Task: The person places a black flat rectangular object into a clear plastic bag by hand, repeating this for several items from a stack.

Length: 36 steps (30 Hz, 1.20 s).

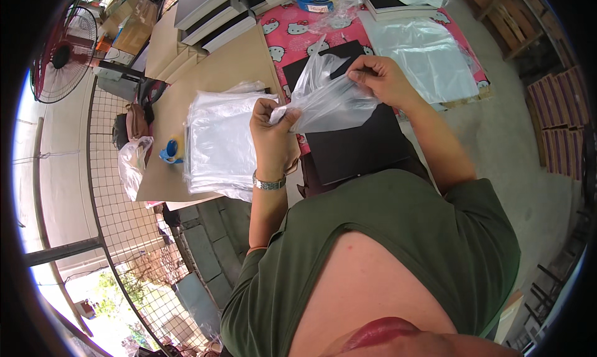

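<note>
A clear plastic bag (pixel 326 99) is stretched between my two hands, bunched and creased. My left hand (pixel 273 124) pinches one end of it, and my right hand (pixel 378 80) grips the other end, higher and to the right. Under the bag lies a flat black book or board (pixel 360 149), close against my body, partly hidden by the plastic. Left of my left hand sits a stack of clear plastic bags (pixel 221 142). On the right, more clear plastic sheeting (pixel 423 55) is spread over the pink patterned cloth (pixel 292 31).
Thick dark-covered books (pixel 214 18) are piled at the far left on brown board (pixel 236 59). Blue tape rolls lie at the left (pixel 169 152) and the far middle. A fan (pixel 61 57) stands far left. Bundled stacks (pixel 556 118) are at the right.
</note>
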Available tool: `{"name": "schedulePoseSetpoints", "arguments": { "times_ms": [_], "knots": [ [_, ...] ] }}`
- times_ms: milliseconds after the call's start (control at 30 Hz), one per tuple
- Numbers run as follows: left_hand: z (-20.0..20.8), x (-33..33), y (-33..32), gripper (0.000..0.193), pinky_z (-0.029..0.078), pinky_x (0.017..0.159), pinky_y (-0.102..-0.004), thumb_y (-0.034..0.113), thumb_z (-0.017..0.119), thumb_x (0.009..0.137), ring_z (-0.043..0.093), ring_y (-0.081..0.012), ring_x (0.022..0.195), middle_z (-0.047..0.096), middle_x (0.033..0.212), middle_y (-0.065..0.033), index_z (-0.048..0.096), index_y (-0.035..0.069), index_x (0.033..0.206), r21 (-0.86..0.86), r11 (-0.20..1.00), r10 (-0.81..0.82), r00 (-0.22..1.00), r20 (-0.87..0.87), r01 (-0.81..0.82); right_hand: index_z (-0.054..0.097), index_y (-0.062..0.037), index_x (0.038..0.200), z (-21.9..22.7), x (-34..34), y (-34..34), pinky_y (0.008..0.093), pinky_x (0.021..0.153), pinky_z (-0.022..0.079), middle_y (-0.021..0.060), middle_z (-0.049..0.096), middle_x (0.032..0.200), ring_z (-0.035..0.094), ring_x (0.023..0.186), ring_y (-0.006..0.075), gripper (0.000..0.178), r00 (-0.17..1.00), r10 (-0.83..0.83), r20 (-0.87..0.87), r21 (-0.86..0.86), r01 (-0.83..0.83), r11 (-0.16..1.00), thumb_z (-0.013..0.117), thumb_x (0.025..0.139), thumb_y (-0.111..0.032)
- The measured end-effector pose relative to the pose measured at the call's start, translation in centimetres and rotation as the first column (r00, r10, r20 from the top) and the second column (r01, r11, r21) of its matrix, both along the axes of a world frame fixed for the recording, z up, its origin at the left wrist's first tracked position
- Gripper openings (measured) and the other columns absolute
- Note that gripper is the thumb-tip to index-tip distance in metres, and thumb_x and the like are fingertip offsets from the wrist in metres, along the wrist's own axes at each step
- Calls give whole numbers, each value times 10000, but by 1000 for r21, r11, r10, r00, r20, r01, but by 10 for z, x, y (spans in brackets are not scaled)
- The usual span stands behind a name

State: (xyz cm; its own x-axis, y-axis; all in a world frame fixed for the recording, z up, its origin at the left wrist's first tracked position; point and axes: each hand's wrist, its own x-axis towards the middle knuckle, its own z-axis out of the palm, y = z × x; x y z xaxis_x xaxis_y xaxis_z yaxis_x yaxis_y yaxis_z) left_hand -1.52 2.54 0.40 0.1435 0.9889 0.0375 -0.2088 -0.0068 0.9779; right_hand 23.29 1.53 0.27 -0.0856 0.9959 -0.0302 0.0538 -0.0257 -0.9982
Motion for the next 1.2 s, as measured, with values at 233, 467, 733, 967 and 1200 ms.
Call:
{"name": "schedulePoseSetpoints", "arguments": {
  "times_ms": [233,467,733,967,1200],
  "knots": [
    [13,15,-13,555,469,715,-253,-93,673,681,570,-129,836,590,893,-85,431,25,1166,63,997,-40,987,-157,50,575,-40,1019,7,-6,3,312,775,451,83,622,954,592,895,192,227,922,-24,387,465,-173,868,614,800,-83],
    [-1,23,-9,630,461,711,-228,-139,622,677,584,-121,812,596,870,-75,379,7,1239,97,977,-173,974,-149,189,635,-13,869,11,-27,14,232,592,450,12,616,698,550,637,66,103,964,153,217,229,-202,952,647,786,-72],
    [-18,43,-23,417,447,696,-195,-75,597,753,563,-104,749,574,938,-52,443,-4,1134,81,987,-114,961,-253,139,627,-25,802,-17,-45,3,268,541,404,58,564,650,485,579,88,121,943,-244,228,373,147,916,650,785,-143],
    [-50,30,-13,180,448,709,-282,193,534,889,555,-105,743,595,885,-16,535,55,1005,-270,911,-210,915,345,311,615,-43,856,-26,-41,-17,230,630,427,-12,578,764,524,685,80,184,910,118,-398,-232,-224,946,624,827,-225],
    [-21,-15,-38,455,439,879,-366,402,440,908,556,-238,988,591,996,-129,496,-7,1100,-331,846,-404,907,117,419,616,9,860,-21,40,-29,286,656,463,97,638,808,586,740,154,238,675,387,-628,96,-426,900,653,724,-182]
  ]
}}
